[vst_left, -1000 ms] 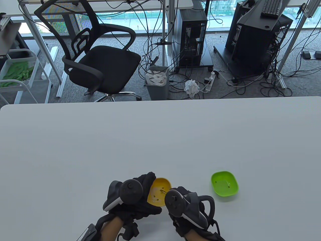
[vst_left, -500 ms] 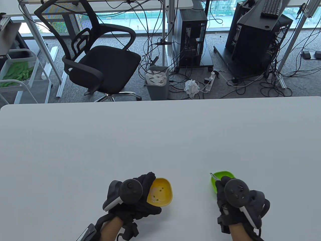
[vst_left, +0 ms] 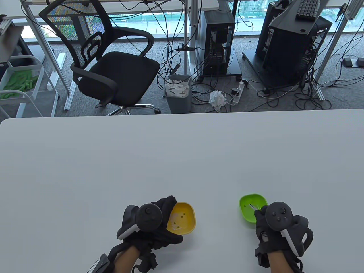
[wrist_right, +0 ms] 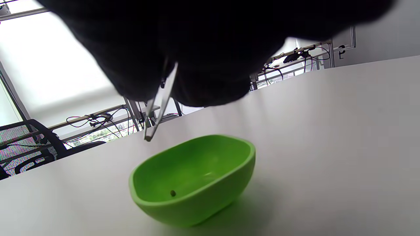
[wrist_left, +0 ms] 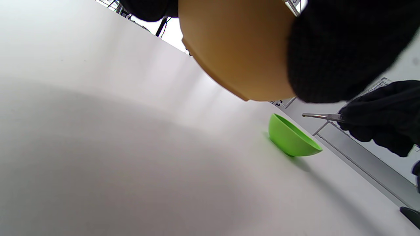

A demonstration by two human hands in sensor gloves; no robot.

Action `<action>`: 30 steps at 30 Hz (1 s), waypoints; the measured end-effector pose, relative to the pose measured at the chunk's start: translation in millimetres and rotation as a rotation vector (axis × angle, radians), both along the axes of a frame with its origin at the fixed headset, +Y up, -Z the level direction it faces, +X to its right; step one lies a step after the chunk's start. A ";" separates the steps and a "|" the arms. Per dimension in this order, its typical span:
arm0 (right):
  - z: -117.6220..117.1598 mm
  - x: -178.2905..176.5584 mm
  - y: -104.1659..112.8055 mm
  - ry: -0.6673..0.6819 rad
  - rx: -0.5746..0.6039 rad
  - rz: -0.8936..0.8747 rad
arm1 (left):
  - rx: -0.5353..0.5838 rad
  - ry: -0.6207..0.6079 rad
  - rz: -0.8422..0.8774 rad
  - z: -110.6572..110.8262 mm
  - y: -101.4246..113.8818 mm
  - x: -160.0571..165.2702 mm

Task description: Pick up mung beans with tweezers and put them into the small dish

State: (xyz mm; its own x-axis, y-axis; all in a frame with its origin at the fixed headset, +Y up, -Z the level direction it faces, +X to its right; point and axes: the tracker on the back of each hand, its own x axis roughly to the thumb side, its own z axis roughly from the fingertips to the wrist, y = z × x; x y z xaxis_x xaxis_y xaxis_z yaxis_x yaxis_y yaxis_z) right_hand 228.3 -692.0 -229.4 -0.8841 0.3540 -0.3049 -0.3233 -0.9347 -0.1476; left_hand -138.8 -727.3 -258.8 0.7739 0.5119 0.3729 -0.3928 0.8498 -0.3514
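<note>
My left hand (vst_left: 166,212) grips the near left rim of the yellow dish (vst_left: 184,220), which holds several small mung beans (vst_left: 174,217). The left wrist view shows the dish's underside (wrist_left: 236,49) raised off the table. My right hand (vst_left: 260,213) pinches the metal tweezers (vst_left: 251,205), whose tips hang just above the inside of the green dish (vst_left: 247,212). In the right wrist view the tweezers (wrist_right: 160,105) point down over the green dish (wrist_right: 197,183); I see no bean at their tips. One bean (wrist_right: 172,193) lies in the green dish.
The white table (vst_left: 182,159) stretches far ahead of both dishes. Beyond its far edge are an office chair (vst_left: 113,65), a waste bin (vst_left: 177,92) and computer towers (vst_left: 217,42).
My right hand has carried the tweezers from the yellow dish rightward to the green dish and now holds them over its inside. The left hand and yellow dish have stayed put.
</note>
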 end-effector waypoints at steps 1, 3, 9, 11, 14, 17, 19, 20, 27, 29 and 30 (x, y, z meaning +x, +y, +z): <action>0.0 0.0 0.1 -0.001 0.001 0.004 | 0.001 0.000 0.000 0.1 -0.1 0.0; 0.1 0.7 -0.3 -0.003 0.004 -0.002 | -0.001 -0.001 -0.001 0.1 -0.2 0.1; 0.6 2.9 -1.8 -0.012 0.001 -0.012 | -0.001 -0.004 -0.003 0.4 -0.6 0.4; 1.1 3.2 -1.8 -0.013 0.000 -0.015 | 0.000 -0.003 -0.001 0.5 -0.7 0.3; 1.6 4.1 -2.4 -0.016 -0.006 -0.021 | -0.001 -0.003 -0.002 0.6 -0.6 0.3; 1.8 4.1 -2.5 -0.017 -0.006 -0.022 | 0.000 -0.004 -0.004 0.7 -0.7 0.4; 1.9 3.9 -2.4 -0.016 -0.005 -0.023 | 0.001 -0.004 -0.004 0.8 -0.6 0.3; 2.0 3.8 -2.5 -0.016 -0.004 -0.022 | 0.000 -0.004 -0.004 0.7 -0.6 0.3; 3.5 -17.5 10.5 0.075 0.065 -0.024 | 0.000 -0.002 -0.002 0.2 0.0 0.4; 4.6 -40.6 22.7 0.140 0.098 0.006 | -0.001 -0.001 -0.002 -0.2 0.3 0.4; 5.0 -51.8 27.8 0.172 0.112 0.020 | -0.001 0.001 0.000 -0.4 0.3 0.2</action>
State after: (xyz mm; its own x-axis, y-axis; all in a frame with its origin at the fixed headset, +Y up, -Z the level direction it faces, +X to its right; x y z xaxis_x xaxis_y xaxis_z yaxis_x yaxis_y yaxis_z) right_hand 176.5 -664.2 -224.4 -0.9271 0.3590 -0.1082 -0.3342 -0.9221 -0.1951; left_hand -138.6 -727.0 -259.1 0.7746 0.5120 0.3713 -0.3929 0.8496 -0.3518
